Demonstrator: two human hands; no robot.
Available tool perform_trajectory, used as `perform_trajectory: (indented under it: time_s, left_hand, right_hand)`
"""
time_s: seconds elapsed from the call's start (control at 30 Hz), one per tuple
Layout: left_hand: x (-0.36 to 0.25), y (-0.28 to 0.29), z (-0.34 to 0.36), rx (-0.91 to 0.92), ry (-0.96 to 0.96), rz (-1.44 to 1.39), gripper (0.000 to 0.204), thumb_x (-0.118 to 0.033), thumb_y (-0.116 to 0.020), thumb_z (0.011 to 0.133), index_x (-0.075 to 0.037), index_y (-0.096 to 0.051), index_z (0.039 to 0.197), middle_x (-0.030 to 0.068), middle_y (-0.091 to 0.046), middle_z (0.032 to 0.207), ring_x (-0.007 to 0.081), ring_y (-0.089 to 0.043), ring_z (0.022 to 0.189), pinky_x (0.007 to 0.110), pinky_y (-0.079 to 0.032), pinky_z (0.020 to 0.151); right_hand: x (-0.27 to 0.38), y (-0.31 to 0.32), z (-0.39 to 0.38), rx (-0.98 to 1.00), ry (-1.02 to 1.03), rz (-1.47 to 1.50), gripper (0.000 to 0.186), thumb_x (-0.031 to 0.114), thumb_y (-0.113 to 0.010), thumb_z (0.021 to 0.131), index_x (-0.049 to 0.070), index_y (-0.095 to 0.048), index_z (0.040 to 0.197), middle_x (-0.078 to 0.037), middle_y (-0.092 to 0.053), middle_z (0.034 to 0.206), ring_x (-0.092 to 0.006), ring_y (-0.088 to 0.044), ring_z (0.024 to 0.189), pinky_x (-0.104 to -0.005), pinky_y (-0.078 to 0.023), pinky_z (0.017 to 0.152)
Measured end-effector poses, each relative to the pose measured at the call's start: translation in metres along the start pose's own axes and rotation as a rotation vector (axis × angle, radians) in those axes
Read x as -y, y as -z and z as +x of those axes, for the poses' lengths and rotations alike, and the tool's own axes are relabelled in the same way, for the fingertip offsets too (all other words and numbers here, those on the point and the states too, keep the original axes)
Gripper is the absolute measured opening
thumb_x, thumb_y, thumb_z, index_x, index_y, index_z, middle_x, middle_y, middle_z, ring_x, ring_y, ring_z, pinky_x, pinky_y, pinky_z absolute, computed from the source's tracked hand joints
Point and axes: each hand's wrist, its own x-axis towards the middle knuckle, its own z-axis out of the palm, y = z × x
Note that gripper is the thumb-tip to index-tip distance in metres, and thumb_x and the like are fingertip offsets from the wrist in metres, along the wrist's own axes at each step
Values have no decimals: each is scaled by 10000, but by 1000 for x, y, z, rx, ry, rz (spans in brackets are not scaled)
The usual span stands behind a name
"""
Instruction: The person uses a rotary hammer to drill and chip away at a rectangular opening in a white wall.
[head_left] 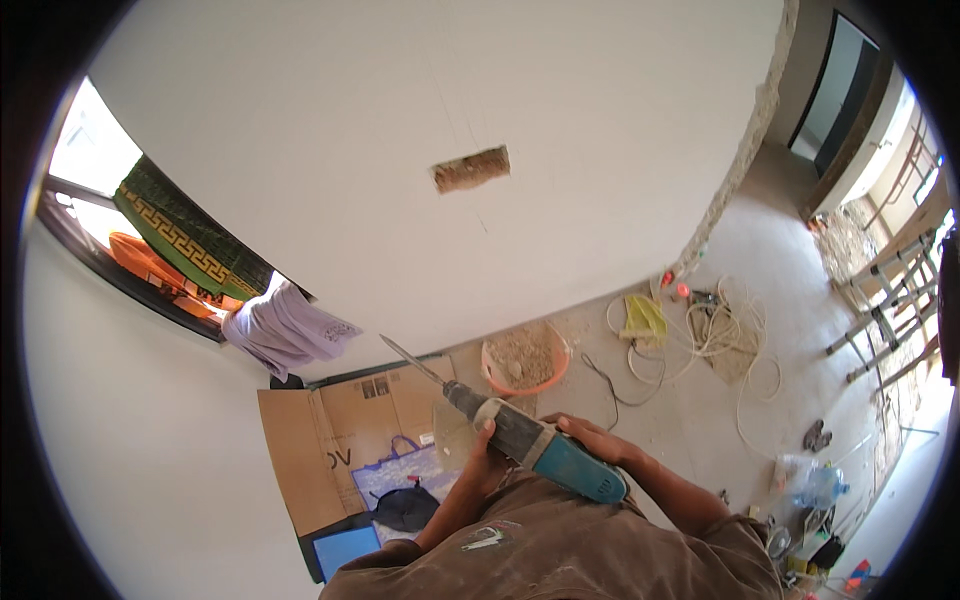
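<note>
A teal and black hammer drill with a long pointed chisel bit lies across my hands at waist height, its bit pointing up and to the left. My left hand is closed round the front of the tool, thumb up along its side. My right hand grips the tool farther back, its fingers partly hidden behind the body. Above them, the white wall has a rough rectangular cut-out with exposed brick or mortar.
An orange tub of rubble, cardboard and coiled hoses lie on the floor. Towels hang at the left window. Metal ladders stand at the right near a doorway. A large water bottle sits lower right.
</note>
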Motion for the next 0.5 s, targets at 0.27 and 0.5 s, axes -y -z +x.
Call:
perform_trajectory:
  time_s: [0.27,0.5]
  left_hand:
    - [-4,-5,18,-24,97,34,727,-545,-599,892,-81,-400,1415,84,-498,1405,267,-472,1289,469,-331,1103]
    - [-12,-28,49,73,49,195,700,-512,-618,892,-76,-412,1401,89,-527,1362,264,-511,1240,458,-388,1049]
  right_hand:
    - [17,-1,-41,-33,66,157,806,611,-377,968,9,-260,1491,-167,-388,1472,-258,-392,1343,-388,-309,1108]
    - [35,3,-32,-233,196,8,780,600,-390,968,3,-323,1467,-164,-451,1434,-259,-462,1293,-371,-349,1085]
